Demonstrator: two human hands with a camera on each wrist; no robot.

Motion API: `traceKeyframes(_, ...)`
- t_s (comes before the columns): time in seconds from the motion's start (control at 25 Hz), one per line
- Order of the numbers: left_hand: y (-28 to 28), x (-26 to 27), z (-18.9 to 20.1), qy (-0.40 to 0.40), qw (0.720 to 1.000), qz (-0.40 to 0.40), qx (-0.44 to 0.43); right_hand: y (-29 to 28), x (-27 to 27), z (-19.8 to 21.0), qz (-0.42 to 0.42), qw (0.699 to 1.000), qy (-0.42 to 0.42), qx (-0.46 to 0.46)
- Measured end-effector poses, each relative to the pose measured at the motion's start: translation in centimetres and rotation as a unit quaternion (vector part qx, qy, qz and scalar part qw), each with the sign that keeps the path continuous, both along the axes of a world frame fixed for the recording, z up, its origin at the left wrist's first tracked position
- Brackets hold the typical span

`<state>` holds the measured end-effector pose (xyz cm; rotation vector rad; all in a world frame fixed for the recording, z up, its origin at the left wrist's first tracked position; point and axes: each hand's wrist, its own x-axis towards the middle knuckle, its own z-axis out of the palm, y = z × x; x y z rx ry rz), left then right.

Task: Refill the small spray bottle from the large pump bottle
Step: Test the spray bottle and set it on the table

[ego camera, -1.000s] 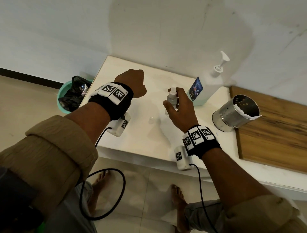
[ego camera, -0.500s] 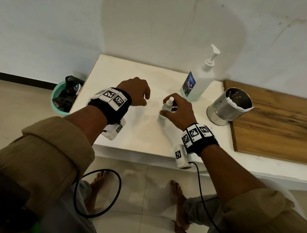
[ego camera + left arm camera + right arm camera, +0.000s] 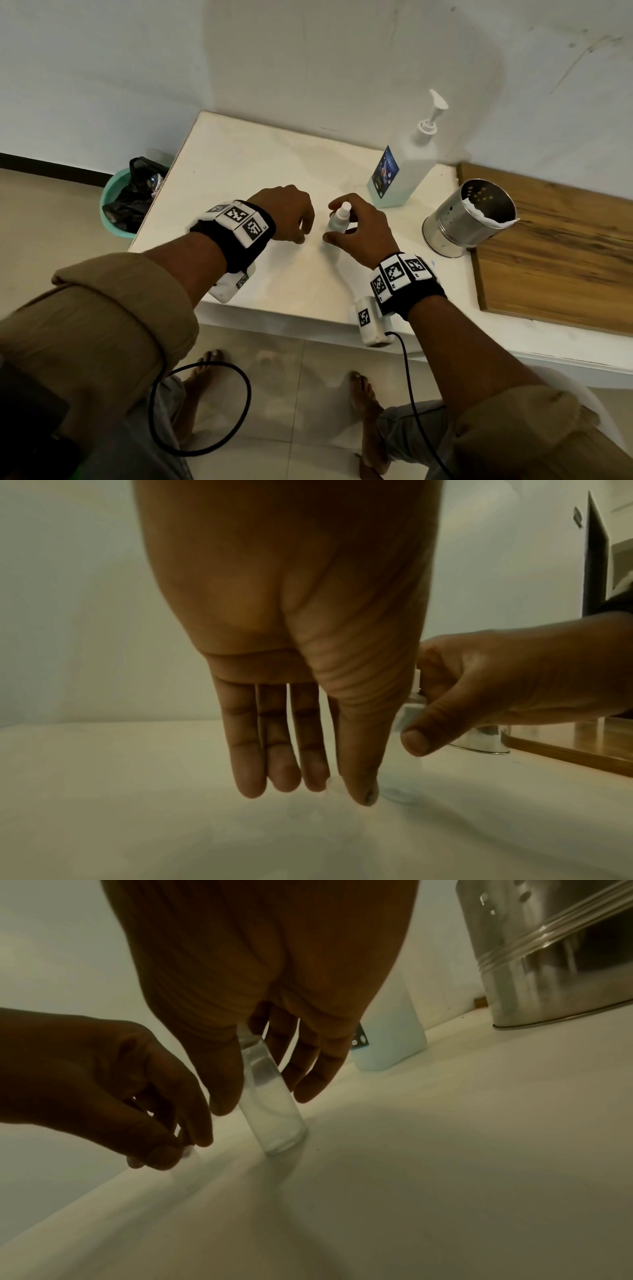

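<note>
The small spray bottle [image 3: 338,222] is clear with a white nozzle and stands upright on the white table [image 3: 239,164]. My right hand [image 3: 331,222] holds it, thumb on one side and fingers on the other, as the right wrist view shows around the bottle [image 3: 274,1110]. My left hand [image 3: 301,238] reaches down just left of it and pinches a small clear cap [image 3: 190,1150] at the table surface. The large pump bottle [image 3: 407,171], white with a blue label, stands untouched behind the small bottle near the wall.
A perforated metal cup [image 3: 469,219] with white paper on its rim stands right of my right hand. A wooden board [image 3: 555,250] lies beyond it. A green bin [image 3: 113,219] with a black bag sits on the floor by the table's left edge.
My right hand brought the small bottle down from the air until it stood on the table. My left hand moved right and down from a raised fist to the cap.
</note>
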<state>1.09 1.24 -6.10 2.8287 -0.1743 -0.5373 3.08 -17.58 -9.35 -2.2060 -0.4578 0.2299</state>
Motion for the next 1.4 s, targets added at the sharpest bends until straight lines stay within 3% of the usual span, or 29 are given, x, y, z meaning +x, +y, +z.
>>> traceKeyframes(0.2,0.5,-0.1,-0.3,-0.003,1.0,0.001,-0.018,0.1,-0.2,0.0,-0.003,1.0,0.017,-0.024)
traceKeyframes(0.32,0.4,-0.2,-0.8,0.011,1.0,-0.008,-0.026,-0.2,0.1,0.7,0.035,0.994,0.046,-0.088)
traceKeyframes(0.52,0.2,-0.2,-1.3,0.015,0.999,-0.019,-0.035,-1.6,1.3,5.3,0.102,0.974,0.031,-0.199)
traceKeyframes(0.72,0.8,0.3,-0.5,0.022,0.999,-0.005,-0.044,-4.1,2.6,10.3,0.056,0.984,-0.011,-0.17)
traceKeyframes(0.92,1.7,1.0,1.1,-0.012,0.997,0.034,-0.07,-9.6,4.4,13.1,-0.062,0.966,-0.083,-0.236)
traceKeyframes(1.04,2.1,1.2,1.8,-0.032,0.995,0.055,-0.074,-12.4,5.0,12.9,-0.138,0.945,-0.048,-0.294)
traceKeyframes(1.2,3.0,1.3,2.6,-0.058,0.991,0.096,-0.072,-13.7,5.5,11.6,-0.149,0.917,0.039,-0.368)
traceKeyframes(1.4,3.5,1.2,3.0,-0.07,0.989,0.112,-0.068,-14.3,5.8,11.4,-0.158,0.929,0.051,-0.331)
